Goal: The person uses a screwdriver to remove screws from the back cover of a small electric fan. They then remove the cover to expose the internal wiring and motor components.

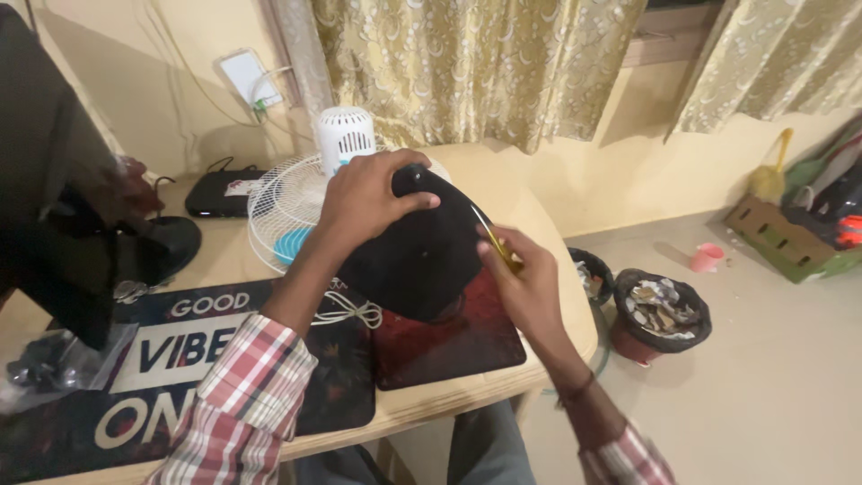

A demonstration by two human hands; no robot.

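We see a white wire fan grille (pixel 269 211), a flat black box (pixel 220 193), two dark waste bins (pixel 660 314) and gold patterned curtains (pixel 476 63).

Black rounded fan base (pixel 417 256) held tilted above the desk, yellow-handled screwdriver (pixel 496 242) against it.

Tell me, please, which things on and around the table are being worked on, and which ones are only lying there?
In use:
- left hand gripping the black rounded plastic base
- right hand holding the thin yellow-handled tool
- white wire fan grille

Lying about:
- flat black box
- two dark waste bins
- pink cup
- printed dark mat
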